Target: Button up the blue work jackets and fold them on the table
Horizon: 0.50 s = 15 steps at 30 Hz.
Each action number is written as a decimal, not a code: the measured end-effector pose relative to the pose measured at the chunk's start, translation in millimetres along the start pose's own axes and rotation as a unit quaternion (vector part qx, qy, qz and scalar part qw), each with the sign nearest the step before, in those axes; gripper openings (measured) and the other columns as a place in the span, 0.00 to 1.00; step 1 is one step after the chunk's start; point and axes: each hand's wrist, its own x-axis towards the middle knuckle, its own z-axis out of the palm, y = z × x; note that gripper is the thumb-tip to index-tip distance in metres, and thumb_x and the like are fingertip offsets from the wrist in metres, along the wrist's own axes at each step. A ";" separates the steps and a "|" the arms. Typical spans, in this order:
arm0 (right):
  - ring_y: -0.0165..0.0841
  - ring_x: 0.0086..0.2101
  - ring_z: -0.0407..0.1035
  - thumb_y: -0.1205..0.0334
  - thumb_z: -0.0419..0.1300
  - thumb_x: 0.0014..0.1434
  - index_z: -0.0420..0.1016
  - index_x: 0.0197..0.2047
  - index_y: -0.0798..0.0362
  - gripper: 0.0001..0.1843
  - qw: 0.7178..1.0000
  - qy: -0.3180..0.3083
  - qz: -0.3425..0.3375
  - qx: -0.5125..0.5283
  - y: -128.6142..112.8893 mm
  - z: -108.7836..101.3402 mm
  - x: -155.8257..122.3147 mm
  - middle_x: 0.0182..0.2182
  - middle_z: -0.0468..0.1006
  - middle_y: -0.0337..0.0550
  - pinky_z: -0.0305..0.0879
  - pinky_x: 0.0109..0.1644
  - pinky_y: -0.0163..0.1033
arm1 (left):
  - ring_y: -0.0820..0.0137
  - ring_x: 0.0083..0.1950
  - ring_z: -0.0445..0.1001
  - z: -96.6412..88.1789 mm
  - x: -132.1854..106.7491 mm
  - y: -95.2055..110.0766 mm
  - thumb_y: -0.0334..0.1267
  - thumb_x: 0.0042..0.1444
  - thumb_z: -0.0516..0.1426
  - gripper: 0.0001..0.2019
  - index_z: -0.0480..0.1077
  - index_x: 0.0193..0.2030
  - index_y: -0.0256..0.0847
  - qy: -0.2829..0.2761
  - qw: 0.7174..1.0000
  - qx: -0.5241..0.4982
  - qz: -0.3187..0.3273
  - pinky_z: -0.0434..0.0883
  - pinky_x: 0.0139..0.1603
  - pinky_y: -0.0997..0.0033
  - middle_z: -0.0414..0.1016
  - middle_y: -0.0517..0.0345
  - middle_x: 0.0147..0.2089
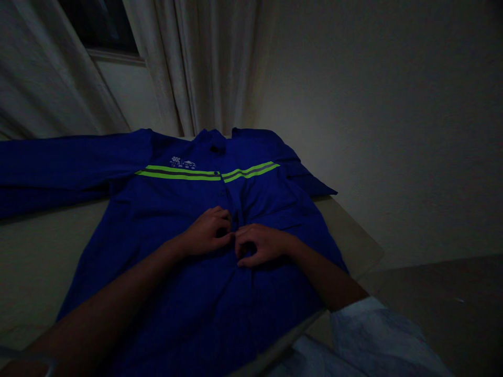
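The left hand [206, 231] and the right hand [260, 245] sit curled, fingers pinched inward at the front opening of a blue work shirt [188, 272] spread flat on a pale table [47, 262]. In the dim light, what the fingertips hold is hard to make out. Two lime reflective stripes [178, 173] cross the chest. Beyond hang creased cream curtains [208, 68].

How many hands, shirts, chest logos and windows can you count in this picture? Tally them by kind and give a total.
Hands: 2 (left hand, right hand)
Blue work shirt: 1
Chest logo: 1
Window: 1
Total: 5
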 end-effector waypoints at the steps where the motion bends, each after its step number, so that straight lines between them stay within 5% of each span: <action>1: 0.31 0.37 0.72 0.60 0.72 0.60 0.80 0.38 0.53 0.07 1.000 0.001 0.001 -0.001 -0.3 -0.1 0.1 0.34 0.77 0.39 0.66 0.45 0.35 | 0.63 0.44 0.67 -0.1 0.1 0.2 0.44 0.66 0.57 0.16 0.69 0.28 0.41 0.000 1.000 0.001 0.000 0.62 0.46 0.60 0.72 0.55 0.40; 15: 0.31 0.37 0.72 0.61 0.72 0.59 0.81 0.37 0.54 0.07 1.000 0.014 -0.014 0.005 -1.0 0.2 0.0 0.33 0.76 0.38 0.66 0.44 0.34 | 0.63 0.43 0.68 -0.2 0.3 -0.1 0.44 0.66 0.57 0.15 0.69 0.28 0.41 0.004 1.000 0.002 0.009 0.63 0.46 0.60 0.72 0.55 0.39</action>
